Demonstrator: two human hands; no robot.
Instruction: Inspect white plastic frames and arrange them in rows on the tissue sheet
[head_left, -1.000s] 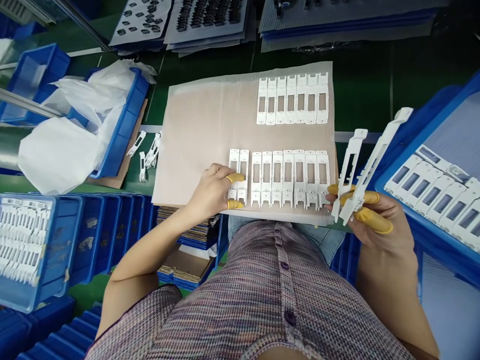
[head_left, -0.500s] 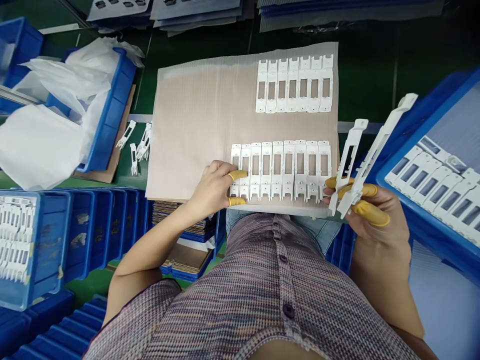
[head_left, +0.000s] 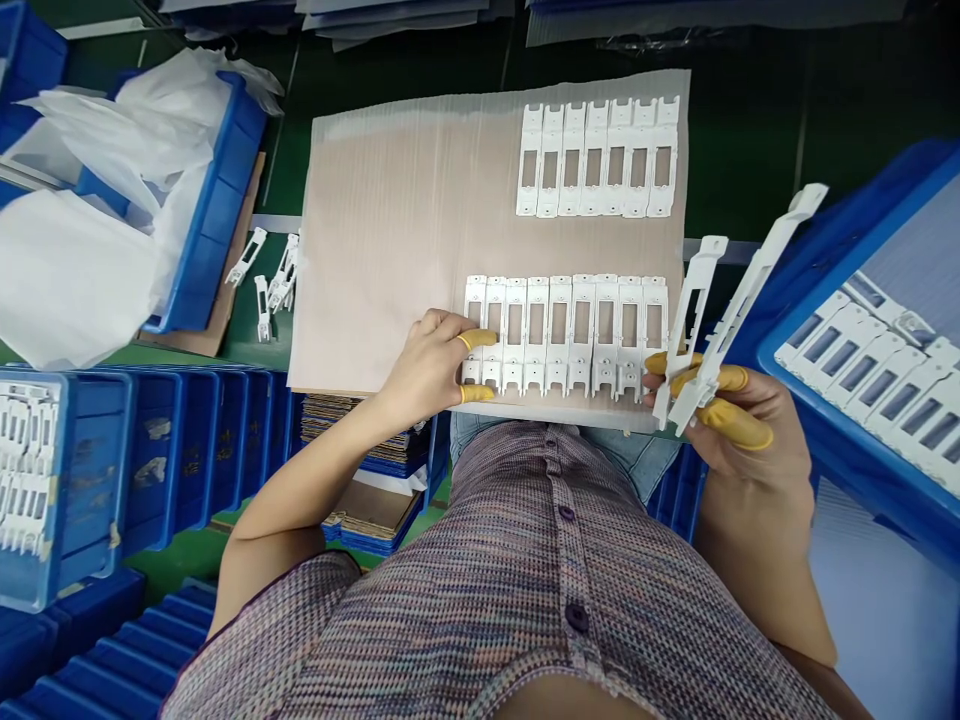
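Note:
In the head view, my left hand [head_left: 431, 362] is at the left end of the near row of white plastic frames [head_left: 559, 335]. Its yellow-covered thumb and finger are spread apart and rest on the lower half of the end pieces. My right hand [head_left: 739, 420], also in yellow finger cots, is closed round two loose white plastic frames [head_left: 739, 300]. They tilt up and to the right, beside the row's right end. A far row of similar frames [head_left: 596, 160] lies higher on the pale sheet [head_left: 382, 240].
At the right stands a blue bin [head_left: 795, 350] with more white frames inside. Several loose frames [head_left: 281, 275] lie left of the sheet, near a blue crate [head_left: 214, 220] holding white wrapping. Blue trays [head_left: 180, 440] line the lower left.
The view has shifted slightly, with the sheet and rows a little higher in the picture. My hands keep nearly the same places, and the right one still holds both frames.

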